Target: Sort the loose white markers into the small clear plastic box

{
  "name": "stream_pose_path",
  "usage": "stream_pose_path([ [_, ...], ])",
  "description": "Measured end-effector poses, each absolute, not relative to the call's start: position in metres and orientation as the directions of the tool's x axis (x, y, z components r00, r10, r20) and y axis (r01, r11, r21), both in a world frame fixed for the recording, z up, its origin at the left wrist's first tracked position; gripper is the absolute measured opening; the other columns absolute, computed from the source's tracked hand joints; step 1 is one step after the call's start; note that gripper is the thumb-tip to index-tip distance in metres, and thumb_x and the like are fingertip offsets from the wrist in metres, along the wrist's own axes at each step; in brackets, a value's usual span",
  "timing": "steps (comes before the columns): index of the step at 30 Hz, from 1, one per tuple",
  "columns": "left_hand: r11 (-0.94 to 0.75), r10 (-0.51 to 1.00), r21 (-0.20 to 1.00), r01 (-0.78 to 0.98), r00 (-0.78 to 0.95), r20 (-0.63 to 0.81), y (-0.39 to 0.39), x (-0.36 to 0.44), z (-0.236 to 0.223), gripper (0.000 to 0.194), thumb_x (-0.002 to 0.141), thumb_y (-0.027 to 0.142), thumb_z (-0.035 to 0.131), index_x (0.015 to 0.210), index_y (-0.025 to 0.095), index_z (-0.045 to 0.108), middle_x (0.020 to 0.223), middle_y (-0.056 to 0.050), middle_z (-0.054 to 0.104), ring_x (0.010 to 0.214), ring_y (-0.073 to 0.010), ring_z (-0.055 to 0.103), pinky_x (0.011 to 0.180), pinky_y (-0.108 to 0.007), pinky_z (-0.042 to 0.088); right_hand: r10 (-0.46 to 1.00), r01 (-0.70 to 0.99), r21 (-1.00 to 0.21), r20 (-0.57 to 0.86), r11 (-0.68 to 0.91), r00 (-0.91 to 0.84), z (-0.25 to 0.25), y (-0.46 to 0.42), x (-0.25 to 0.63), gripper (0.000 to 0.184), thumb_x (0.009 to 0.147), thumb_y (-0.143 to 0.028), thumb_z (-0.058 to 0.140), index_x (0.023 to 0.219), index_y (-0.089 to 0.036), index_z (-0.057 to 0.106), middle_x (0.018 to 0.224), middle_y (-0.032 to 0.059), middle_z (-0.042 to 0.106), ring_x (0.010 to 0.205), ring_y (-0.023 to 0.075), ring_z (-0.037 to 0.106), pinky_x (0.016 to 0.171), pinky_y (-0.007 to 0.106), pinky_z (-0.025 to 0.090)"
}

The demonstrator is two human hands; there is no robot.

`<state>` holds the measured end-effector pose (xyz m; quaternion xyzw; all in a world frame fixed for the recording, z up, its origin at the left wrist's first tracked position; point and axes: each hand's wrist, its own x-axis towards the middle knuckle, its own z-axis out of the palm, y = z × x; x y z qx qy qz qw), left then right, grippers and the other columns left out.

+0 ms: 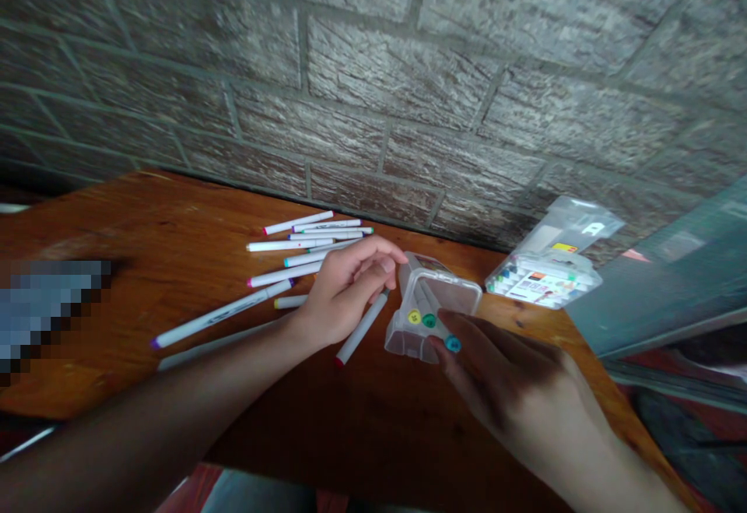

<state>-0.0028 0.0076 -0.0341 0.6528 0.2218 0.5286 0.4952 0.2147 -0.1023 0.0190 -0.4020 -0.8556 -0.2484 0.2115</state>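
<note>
A clear plastic marker case (447,283) stands on the wooden table, with a yellow-ended marker (414,317) and a green-ended marker (429,321) inside. My right hand (513,381) pinches a blue-ended marker (452,343) at the case's right side, its far part reaching into the case. On the other side, my left hand (350,287) is loosely curled with the fingers apart, the index fingertip touching the case's left edge. Just below its fingers lies a white marker with a red end (362,330); whether they touch it I cannot tell.
Several loose white markers (285,273) lie left of and behind my left hand. A second clear case (542,279) with its lid up holds markers at the back right. A stone-block wall (397,93) rises behind the table (140,248). A blurred-out dark object sits far left.
</note>
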Motion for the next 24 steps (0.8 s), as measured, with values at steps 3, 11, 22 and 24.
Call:
stream_pose_path([
  [3, -0.424, 0.81, 0.879, -0.217, 0.344, 0.475, 0.007, -0.004, -0.035, 0.028, 0.108, 0.046, 0.063, 0.11, 0.021, 0.075, 0.079, 0.002, 0.066, 0.059, -0.0085, 0.053, 0.053, -0.021, 0.039, 0.583, 0.783, 0.266, 0.544, 0.562, -0.603, 0.022, -0.098, 0.213, 0.033, 0.115, -0.021, 0.043, 0.108, -0.012, 0.074, 0.084, 0.0049, 0.083, 0.057, 0.0178, 0.076, 0.051, 0.035, 0.048],
  [11, -0.441, 0.805, 0.877, -0.193, 0.347, 0.481, 0.008, -0.005, -0.035, 0.027, 0.108, 0.044, 0.062, 0.111, 0.02, 0.074, 0.079, 0.001, 0.067, 0.061, -0.009, 0.053, 0.054, -0.021, 0.04, 0.603, 0.759, 0.266, 0.478, 0.594, -0.639, 0.029, -0.09, 0.213, 0.031, 0.106, -0.017, 0.044, 0.097, -0.015, 0.074, 0.074, 0.0043, 0.077, 0.052, 0.0226, 0.072, 0.047, 0.037, 0.047],
  [22, -0.456, 0.803, 0.873, -0.175, 0.343, 0.488, 0.007, -0.005, -0.033, 0.028, 0.108, 0.045, 0.062, 0.11, 0.02, 0.074, 0.079, 0.0, 0.068, 0.062, -0.0111, 0.055, 0.054, -0.023, 0.041, 0.635, 0.769, 0.309, 0.437, 0.559, -0.637, 0.024, -0.083, 0.215, 0.025, 0.098, -0.018, 0.049, 0.1, -0.014, 0.073, 0.07, 0.0049, 0.076, 0.043, 0.0229, 0.07, 0.04, 0.038, 0.034],
  [24, -0.458, 0.799, 0.87, -0.181, 0.344, 0.493, 0.007, -0.005, -0.033, 0.027, 0.108, 0.044, 0.062, 0.11, 0.02, 0.074, 0.08, 0.0, 0.068, 0.062, -0.0108, 0.056, 0.055, -0.023, 0.041, 0.647, 0.772, 0.3, 0.422, 0.561, -0.635, 0.023, -0.083, 0.215, 0.024, 0.097, -0.017, 0.049, 0.101, -0.013, 0.073, 0.075, 0.0056, 0.078, 0.045, 0.0228, 0.072, 0.041, 0.038, 0.033],
])
